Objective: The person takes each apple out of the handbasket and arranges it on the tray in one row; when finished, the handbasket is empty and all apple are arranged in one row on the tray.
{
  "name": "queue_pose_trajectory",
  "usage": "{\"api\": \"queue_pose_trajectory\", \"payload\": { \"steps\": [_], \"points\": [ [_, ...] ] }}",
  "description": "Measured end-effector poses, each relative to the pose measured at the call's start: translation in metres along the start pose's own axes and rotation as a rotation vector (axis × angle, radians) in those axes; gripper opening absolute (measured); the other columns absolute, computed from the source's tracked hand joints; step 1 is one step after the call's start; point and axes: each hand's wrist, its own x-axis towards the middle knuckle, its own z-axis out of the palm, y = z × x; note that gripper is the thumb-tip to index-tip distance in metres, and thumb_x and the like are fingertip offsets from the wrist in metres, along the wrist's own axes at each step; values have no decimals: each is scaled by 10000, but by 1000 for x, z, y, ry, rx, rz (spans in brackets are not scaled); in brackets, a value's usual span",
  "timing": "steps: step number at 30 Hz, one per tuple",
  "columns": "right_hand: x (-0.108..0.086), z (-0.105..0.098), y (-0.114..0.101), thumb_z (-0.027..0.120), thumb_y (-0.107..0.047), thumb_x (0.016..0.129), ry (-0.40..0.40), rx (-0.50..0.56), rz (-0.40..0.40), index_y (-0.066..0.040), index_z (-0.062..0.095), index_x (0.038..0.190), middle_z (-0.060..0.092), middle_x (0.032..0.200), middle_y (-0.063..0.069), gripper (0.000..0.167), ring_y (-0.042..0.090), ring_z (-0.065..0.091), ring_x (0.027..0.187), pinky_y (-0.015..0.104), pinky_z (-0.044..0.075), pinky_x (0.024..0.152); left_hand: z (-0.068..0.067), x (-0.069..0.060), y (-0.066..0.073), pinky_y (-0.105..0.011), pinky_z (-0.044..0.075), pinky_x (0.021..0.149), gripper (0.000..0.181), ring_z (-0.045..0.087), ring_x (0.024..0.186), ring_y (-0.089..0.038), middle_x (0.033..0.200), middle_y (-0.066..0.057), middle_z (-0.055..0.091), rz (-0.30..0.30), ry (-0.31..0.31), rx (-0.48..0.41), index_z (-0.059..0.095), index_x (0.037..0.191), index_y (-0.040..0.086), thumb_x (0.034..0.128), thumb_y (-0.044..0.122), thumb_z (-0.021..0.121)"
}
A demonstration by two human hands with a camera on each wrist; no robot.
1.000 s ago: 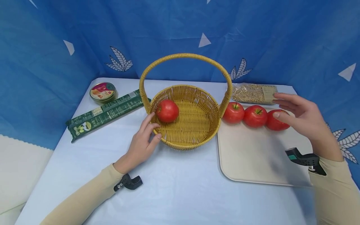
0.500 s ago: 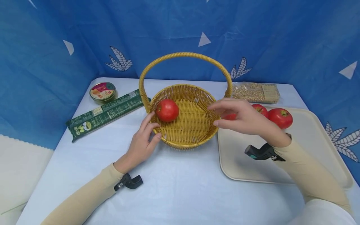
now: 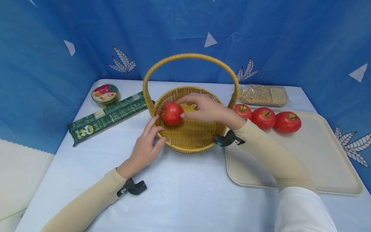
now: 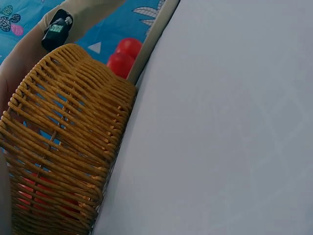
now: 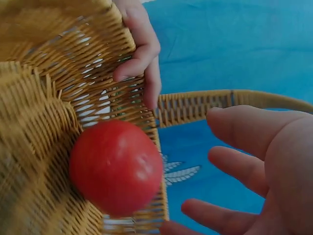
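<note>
A yellow wicker basket point(image 3: 191, 137) with a tall arched handle stands mid-table. One red apple point(image 3: 171, 113) lies inside it at the left. My left hand point(image 3: 147, 143) grips the basket's left rim; in the right wrist view its fingers point(image 5: 142, 58) hook over the wicker edge. Reaching over the right rim, my right hand point(image 3: 204, 108) is inside the basket with thumb and fingers apart at the apple's right side. The right wrist view shows a gap between those fingers and the apple point(image 5: 116, 169). The left wrist view has the basket's woven wall point(image 4: 68, 132) close up.
Right of the basket, three red apples point(image 3: 263, 118) sit in a row along the back of a beige tray point(image 3: 292, 161). Behind them lies a bag of grains point(image 3: 262, 95). A green packet point(image 3: 108, 117) and a round tin point(image 3: 105, 95) are at the left.
My right hand has moved left from the apples on the tray, across the basket's right rim, to the apple inside. My left hand has stayed at the rim.
</note>
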Motion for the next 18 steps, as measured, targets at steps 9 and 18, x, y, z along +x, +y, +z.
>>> {"api": "queue_pose_trajectory", "payload": {
  "steps": [9, 18],
  "points": [
    [47, 21, -1, 706, -307, 930, -121, -25, 60, -168, 596, 1425, 595, 1444, 60, 526, 265, 529, 1331, 492, 475, 1063, 0, -2, -3, -375, 477, 649, 672, 560, 806, -196, 1609, -203, 378, 8, -3, 7, 601, 1209, 47, 1052, 632, 311],
    [62, 37, -2, 737, -295, 912, -185, -84, 120, -170, 567, 1447, 557, 1436, 123, 576, 272, 536, 1272, 426, 533, 985, 0, -1, -1, -406, 493, 656, 675, 600, 854, -247, 1607, -204, 380, 12, -1, 11, 598, 1206, 37, 1053, 628, 311]
  ]
}}
